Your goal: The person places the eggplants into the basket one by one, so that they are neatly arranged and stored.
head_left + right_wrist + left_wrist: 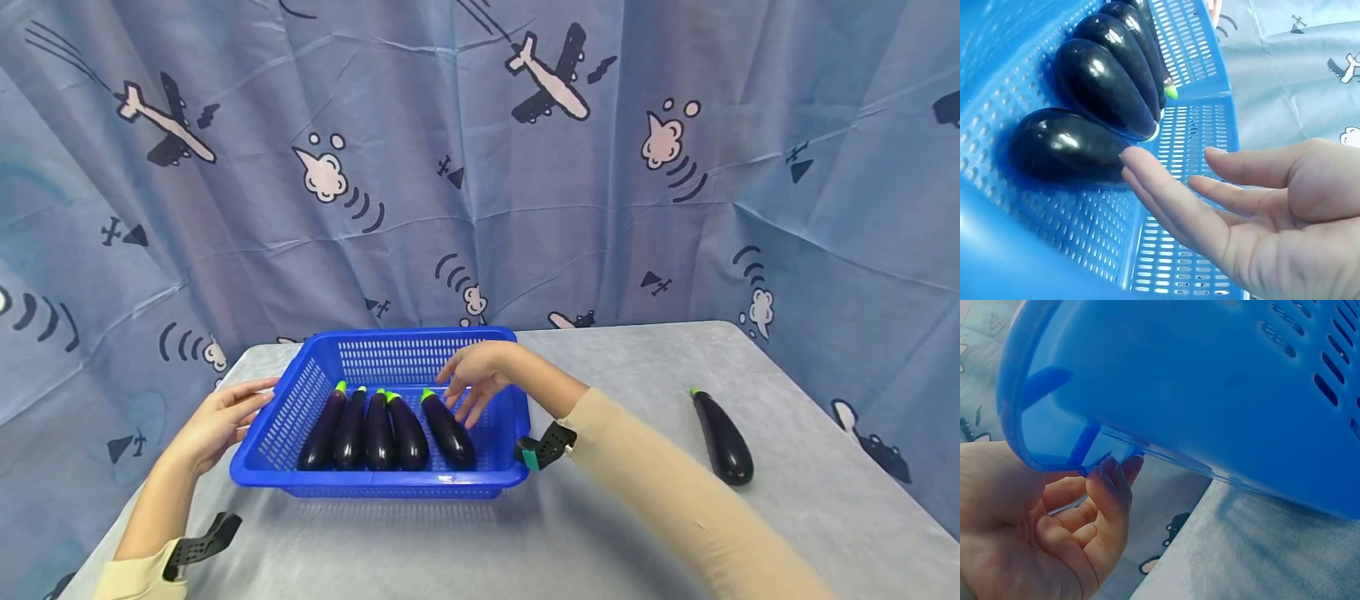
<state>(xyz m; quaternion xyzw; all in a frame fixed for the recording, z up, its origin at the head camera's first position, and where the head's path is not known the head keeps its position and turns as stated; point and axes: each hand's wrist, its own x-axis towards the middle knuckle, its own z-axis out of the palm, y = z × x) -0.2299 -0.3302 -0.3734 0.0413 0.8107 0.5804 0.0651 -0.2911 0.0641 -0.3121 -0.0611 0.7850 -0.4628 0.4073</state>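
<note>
My left hand [208, 423] holds the left rim of a blue plastic basket [375, 479]. In the left wrist view, bent fingers [1109, 500] meet the underside of the rim, partly hidden by it. My right hand [480, 375] reaches over the right side of the basket, fingers spread and slightly bent with nothing gripped. Its fingertips are right beside the stem end of the rightmost eggplant [450, 433], which lies on the basket floor. To the left, several more eggplants [380, 437] lie side by side, green stem ends toward the back wall.
Another eggplant [723, 442] lies on the grey-white table [622, 367], to the right of the basket and beyond my right sleeve [667, 483]. A blue curtain [420, 150] with airplane prints hangs behind the table. Black straps sit on both wrists.
</note>
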